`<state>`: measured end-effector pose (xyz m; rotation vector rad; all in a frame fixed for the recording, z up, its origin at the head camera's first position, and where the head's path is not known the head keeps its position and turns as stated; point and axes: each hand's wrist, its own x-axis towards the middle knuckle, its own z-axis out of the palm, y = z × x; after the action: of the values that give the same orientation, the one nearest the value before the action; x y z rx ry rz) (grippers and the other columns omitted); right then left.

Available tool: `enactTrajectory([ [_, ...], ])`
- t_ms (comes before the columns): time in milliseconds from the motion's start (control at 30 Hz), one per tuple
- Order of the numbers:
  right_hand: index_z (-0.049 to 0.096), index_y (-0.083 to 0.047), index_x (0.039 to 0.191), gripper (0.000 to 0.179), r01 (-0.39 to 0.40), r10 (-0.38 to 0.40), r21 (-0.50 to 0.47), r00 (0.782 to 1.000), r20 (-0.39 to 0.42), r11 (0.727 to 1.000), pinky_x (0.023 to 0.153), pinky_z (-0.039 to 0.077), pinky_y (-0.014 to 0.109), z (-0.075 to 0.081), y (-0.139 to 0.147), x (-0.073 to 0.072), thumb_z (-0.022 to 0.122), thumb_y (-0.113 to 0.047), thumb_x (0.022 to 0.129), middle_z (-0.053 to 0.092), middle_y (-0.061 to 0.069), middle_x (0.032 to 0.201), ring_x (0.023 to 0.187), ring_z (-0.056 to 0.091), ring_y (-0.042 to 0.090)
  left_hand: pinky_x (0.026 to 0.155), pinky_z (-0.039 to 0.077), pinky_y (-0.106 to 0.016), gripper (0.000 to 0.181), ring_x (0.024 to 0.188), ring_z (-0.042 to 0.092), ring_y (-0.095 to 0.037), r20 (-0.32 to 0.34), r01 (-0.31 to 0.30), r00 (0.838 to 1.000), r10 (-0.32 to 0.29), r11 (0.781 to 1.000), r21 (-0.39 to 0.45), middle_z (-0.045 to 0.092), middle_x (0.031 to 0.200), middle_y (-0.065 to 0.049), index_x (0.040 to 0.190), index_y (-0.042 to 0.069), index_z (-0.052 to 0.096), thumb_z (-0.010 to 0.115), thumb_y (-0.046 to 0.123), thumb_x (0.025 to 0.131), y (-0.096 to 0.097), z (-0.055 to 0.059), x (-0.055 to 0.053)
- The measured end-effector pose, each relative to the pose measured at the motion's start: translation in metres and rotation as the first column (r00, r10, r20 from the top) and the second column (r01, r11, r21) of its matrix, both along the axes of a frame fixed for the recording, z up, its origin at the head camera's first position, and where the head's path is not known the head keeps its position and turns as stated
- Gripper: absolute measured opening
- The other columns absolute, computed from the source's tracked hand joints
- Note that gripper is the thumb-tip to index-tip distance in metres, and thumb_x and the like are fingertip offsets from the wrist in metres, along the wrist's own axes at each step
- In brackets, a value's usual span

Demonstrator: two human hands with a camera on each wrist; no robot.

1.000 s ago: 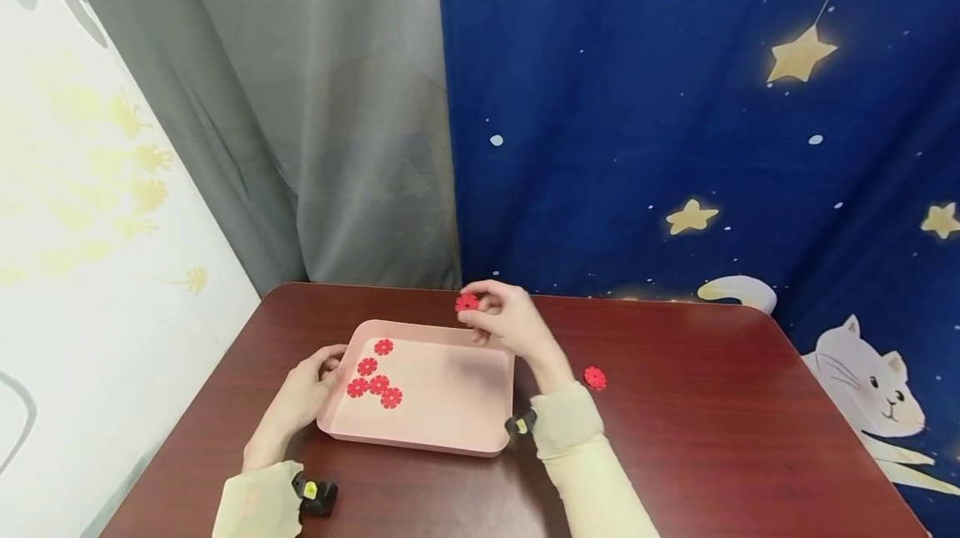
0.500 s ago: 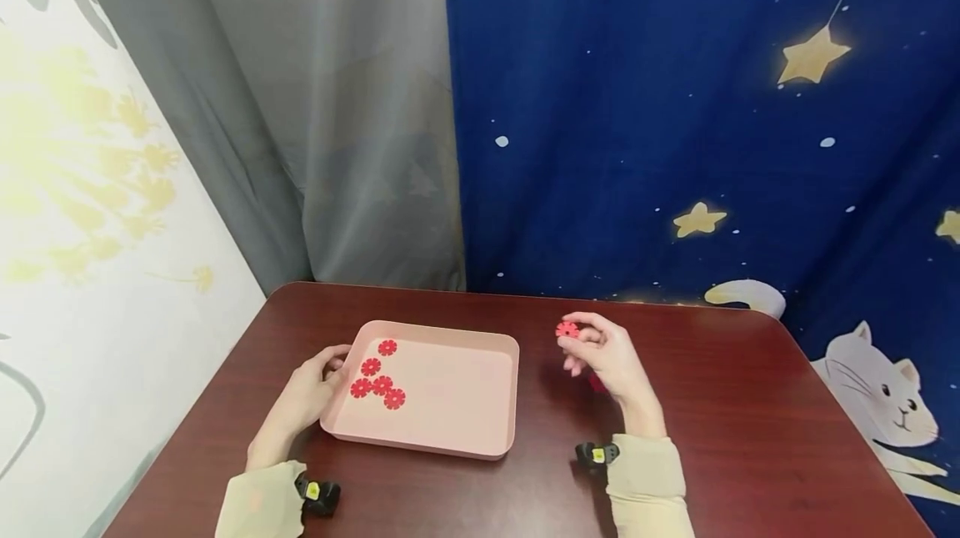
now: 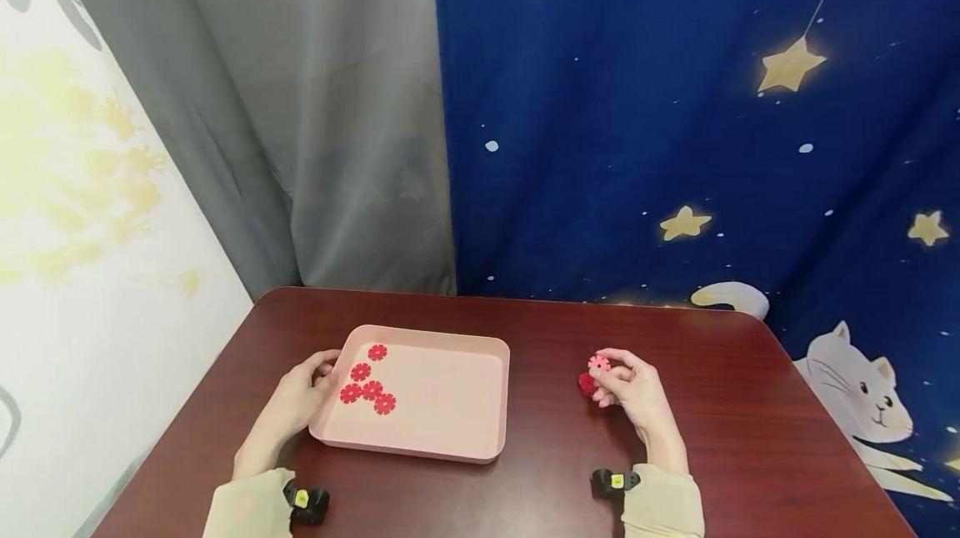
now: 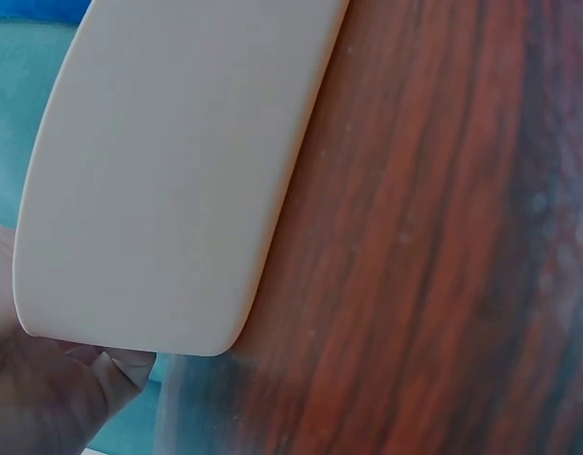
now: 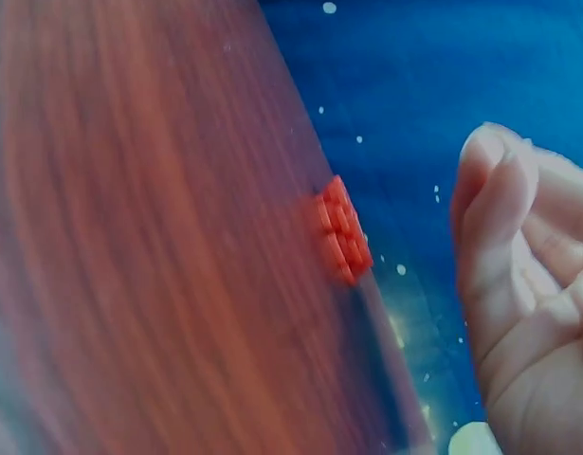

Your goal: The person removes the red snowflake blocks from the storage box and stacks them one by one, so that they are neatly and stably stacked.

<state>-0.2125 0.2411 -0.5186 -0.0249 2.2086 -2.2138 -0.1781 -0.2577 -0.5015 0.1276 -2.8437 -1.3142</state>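
A pink tray (image 3: pixel 442 404) lies on the table, with several red flower-shaped discs (image 3: pixel 372 390) inside it toward the left. My left hand (image 3: pixel 302 392) grips the tray's left side; the left wrist view has the tray wall (image 4: pixel 168 180) large, with the left hand (image 4: pixel 54 393) at its end. To the tray's right, my right hand (image 3: pixel 636 392) pinches another flower disc (image 3: pixel 599 364) between thumb and fingertips. Just below it on the table sits a red stack of discs (image 3: pixel 587 384). In the right wrist view the stack (image 5: pixel 343 230) stands beside the right hand (image 5: pixel 528 275), whose disc is hidden.
The dark red-brown wooden table (image 3: pixel 720 421) has rounded far corners. Behind it hang a grey curtain (image 3: pixel 360 121) and a blue curtain (image 3: pixel 600 104) with stars and a cat. Black cameras are strapped to both wrists.
My right hand has moved right, from above the tray to beside the red stack, and lowered, with the disc still pinched. My left hand stays at the tray.
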Motion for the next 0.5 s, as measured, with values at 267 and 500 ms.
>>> enactTrajectory([
  [267,0.053,0.009,0.125,0.043,-0.001,-0.004,0.030,0.989,0.145,1.000,0.050,0.051,0.024,-0.013,-0.003,-0.002,0.070,0.003,0.087,0.065,0.015,0.070,0.049,0.060,0.015,0.072,0.048,-0.032,0.041,0.093,0.053,-0.027,0.002,-0.001,1.000,0.001,1.000,-0.019,0.056,0.109,-0.016,0.139,0.001,0.047,0.055,0.010,0.100,-0.002,0.002,0.005],
  [500,0.056,0.007,0.124,0.041,-0.003,-0.009,0.068,0.985,0.173,0.998,0.047,0.049,0.023,-0.014,-0.004,-0.003,0.071,0.001,0.086,0.064,0.014,0.070,0.047,0.057,0.014,0.072,0.048,-0.031,0.041,0.093,0.053,-0.027,0.004,0.014,1.000,-0.014,1.000,-0.022,0.056,0.109,-0.016,0.139,0.001,0.047,0.055,0.009,0.099,-0.002,0.003,0.002],
])
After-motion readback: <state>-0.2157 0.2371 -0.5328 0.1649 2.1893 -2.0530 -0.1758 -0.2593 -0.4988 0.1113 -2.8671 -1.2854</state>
